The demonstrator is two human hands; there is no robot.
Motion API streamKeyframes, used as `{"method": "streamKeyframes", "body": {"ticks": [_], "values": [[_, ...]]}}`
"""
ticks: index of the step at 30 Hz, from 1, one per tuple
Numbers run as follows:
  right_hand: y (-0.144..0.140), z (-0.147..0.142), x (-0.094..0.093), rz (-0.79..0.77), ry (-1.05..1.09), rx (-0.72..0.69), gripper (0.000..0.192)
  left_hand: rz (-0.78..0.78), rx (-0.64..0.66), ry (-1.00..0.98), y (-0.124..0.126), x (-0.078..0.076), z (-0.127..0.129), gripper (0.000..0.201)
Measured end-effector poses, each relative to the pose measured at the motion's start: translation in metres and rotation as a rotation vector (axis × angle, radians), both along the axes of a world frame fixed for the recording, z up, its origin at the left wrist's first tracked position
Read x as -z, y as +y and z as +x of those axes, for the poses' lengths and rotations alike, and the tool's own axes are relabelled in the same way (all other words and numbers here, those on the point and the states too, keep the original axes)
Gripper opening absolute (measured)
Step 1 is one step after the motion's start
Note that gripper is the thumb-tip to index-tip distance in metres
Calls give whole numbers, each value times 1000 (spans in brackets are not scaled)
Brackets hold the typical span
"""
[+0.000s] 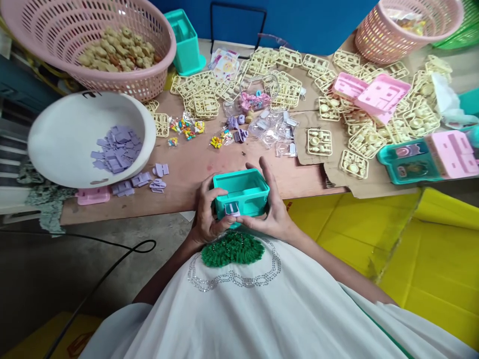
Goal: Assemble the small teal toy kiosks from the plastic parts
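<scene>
Close to my body, at the table's front edge, I hold a teal plastic box (245,185) with its hollow side facing up. My left hand (209,212) wraps around the box's left end. Its thumb lies by a small lilac plastic piece (232,209) set against the box's near wall. My right hand (275,212) grips the right end, the thumb reaching along the lower near edge to the lilac piece and the fingers behind the box. Several loose lilac parts (157,186) lie on the table to the left.
A white bowl (48,134) of lilac parts and a pink basket (164,75) of beige pieces stand at left. Cream sprue frames (320,142) cover the back and right. Pink and teal shells (389,162) lie at right. A yellow sheet (430,254) sits below the table.
</scene>
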State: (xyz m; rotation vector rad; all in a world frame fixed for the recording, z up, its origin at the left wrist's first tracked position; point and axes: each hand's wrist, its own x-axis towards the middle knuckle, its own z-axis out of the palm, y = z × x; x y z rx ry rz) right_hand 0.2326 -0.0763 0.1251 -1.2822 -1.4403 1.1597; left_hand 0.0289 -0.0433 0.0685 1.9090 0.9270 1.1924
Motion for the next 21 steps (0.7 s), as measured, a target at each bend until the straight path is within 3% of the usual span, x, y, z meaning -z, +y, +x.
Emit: {"method": "streamKeyframes", "body": {"ticks": [6, 8, 11, 13, 16, 19, 21], "values": [[1, -11, 0, 19, -34, 122, 124, -149, -12, -122, 0, -4, 1, 52], [7, -14, 0, -17, -33, 151, 117, -208, 8, -121, 4, -8, 2, 65], [20, -14, 3, -30, -30, 156, 108, -190, 3, -76, 15, -15, 2, 99], [29, -10, 3, 39, -50, 164, 102, -195, 4, -57, 22, -19, 2, 107], [44, -2, -1, 246, -121, 158, 74, -226, 18, -56, 32, -19, 2, 96], [59, 5, -10, 394, -201, 41, 41, -199, -12, -48, 39, -15, 4, 93], [67, 9, -15, 411, -228, -40, 34, -175, -44, -44, 42, -11, 6, 93]]}}
